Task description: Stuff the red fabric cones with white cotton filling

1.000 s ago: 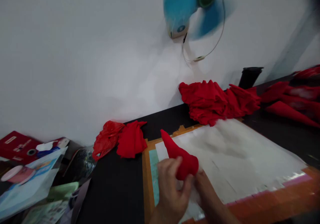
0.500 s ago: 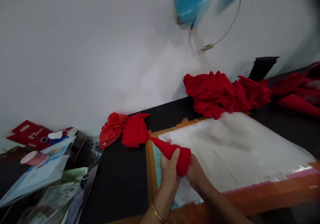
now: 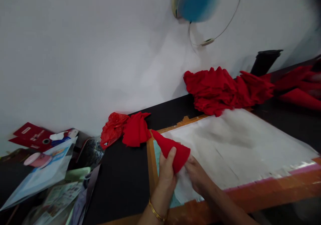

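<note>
A red cloth cone [image 3: 175,154] is held above the white sheet's left part, its narrow tip pointing up and left. My left hand [image 3: 167,166] is wrapped round its lower side, thumb on top, a gold bangle on the wrist. At the wide open end, my right hand [image 3: 195,173] is closed at the rim, with its fingertips partly hidden by the cloth. Just beyond the tip lie several red cloth pieces [image 3: 136,129] beside a red plastic bag [image 3: 113,129].
A white sheet [image 3: 225,151] covers the taped board. Behind it are a large red cloth pile [image 3: 220,89] and a black container [image 3: 265,62]. More red cloth [image 3: 299,86] lies right. At left are a red box [image 3: 33,136] and a pink spool [image 3: 37,159]. A blurred blue fan [image 3: 198,2] hangs above.
The cone's wide end has opened out and tilted slightly upward. My right hand has shifted a little left along the rim, and my left hand still grips the cone.
</note>
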Demonstrator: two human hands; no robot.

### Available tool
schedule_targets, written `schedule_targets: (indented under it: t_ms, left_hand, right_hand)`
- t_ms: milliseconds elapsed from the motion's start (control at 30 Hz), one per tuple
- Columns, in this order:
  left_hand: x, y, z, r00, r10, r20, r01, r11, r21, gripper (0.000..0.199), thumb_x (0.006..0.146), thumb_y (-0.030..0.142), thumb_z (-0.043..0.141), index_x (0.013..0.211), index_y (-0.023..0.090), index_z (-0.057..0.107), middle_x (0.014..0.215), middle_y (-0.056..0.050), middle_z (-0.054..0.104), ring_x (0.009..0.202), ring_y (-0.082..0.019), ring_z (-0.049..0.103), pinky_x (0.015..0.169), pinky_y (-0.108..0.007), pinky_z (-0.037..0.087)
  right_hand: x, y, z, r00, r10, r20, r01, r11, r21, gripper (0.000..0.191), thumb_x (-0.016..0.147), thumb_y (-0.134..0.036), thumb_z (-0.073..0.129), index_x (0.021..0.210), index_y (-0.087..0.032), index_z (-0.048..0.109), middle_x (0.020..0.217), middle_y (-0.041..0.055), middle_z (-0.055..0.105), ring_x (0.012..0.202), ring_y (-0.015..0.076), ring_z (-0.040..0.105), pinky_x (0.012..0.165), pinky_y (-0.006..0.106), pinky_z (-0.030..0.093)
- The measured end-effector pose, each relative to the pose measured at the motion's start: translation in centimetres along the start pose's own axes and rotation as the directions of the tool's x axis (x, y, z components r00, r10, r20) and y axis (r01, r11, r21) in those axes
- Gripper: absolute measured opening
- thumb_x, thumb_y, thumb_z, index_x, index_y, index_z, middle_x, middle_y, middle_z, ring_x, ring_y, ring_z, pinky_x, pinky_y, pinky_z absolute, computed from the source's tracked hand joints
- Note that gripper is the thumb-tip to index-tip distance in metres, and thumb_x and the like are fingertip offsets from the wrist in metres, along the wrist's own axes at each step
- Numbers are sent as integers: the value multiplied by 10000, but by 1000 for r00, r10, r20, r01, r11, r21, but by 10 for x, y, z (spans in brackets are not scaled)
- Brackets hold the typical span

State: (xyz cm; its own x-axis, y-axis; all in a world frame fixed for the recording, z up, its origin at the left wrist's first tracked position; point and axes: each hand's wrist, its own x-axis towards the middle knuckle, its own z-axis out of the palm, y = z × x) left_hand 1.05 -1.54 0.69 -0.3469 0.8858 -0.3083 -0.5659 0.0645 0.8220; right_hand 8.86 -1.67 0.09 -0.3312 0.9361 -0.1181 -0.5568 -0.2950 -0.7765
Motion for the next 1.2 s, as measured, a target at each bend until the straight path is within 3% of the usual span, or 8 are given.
schedule_targets:
  t_ms: [233,400,567,767,867,1000,1100,1200]
  left_hand:
    - [-6,-18,-8,1000,24,10,-25,985,173,512,699,361,793,1117,129,609,1047,-119,719,939,-233,691,856,-325,536]
    - [-1,0,-11,997,72,37,-70,996,-48,604,686,296,804,1223,197,547,1159,-103,693,1030,-224,669,902,-335,526]
    - [14,16,-8,997,-32,-66,20,984,-175,401,712,253,773,1066,164,607,854,-62,730,804,-199,710,804,-324,558]
    - [34,27,-14,972,-137,-190,67,940,-335,136,804,216,672,925,160,647,824,-43,722,716,-154,691,768,-275,563]
    - [39,33,-18,965,-143,-219,58,934,-353,176,831,232,648,983,143,653,869,-65,734,782,-174,702,814,-293,561]
    - [39,32,-17,958,-176,-226,85,927,-365,192,848,260,641,993,135,653,854,-64,736,766,-172,701,815,-297,563]
    - [33,27,-14,961,-194,-196,114,927,-357,202,836,277,661,983,139,659,858,-64,740,749,-170,699,797,-297,568]
    - [26,23,-13,969,-206,-139,151,933,-327,208,825,280,670,978,139,673,909,-84,745,790,-189,708,780,-298,574]
  right_hand:
    - [1,2,-5,999,-15,49,19,996,-85,339,817,-444,676,1061,-214,724,998,78,742,1016,284,644,931,447,495]
    - [2,-2,1,1000,6,20,-4,995,-100,343,807,-442,683,1055,-208,721,999,58,742,1006,275,645,942,441,481]
    - [10,-1,8,999,4,52,-1,998,-67,408,780,-430,704,1117,-201,684,1032,61,730,1026,273,641,947,434,483]
    - [5,-3,-26,999,47,24,-36,947,-321,662,738,-433,740,1320,-224,505,1322,130,569,1127,278,593,878,406,531]
    - [-11,-3,-39,993,-108,-42,70,849,-524,724,731,-391,748,1359,-243,420,1235,127,574,1121,276,575,738,350,568]
    - [-28,5,-35,883,-462,80,349,533,-771,267,875,-294,607,1131,-234,558,976,65,607,747,179,601,561,279,519]
    - [-22,12,-34,796,-507,331,512,273,-814,239,930,-204,520,1156,-240,587,1021,78,656,827,197,626,672,315,549]
    - [-5,17,-43,748,-537,389,522,114,-845,328,942,-172,460,1247,-227,568,1143,105,660,1023,250,616,843,415,544]
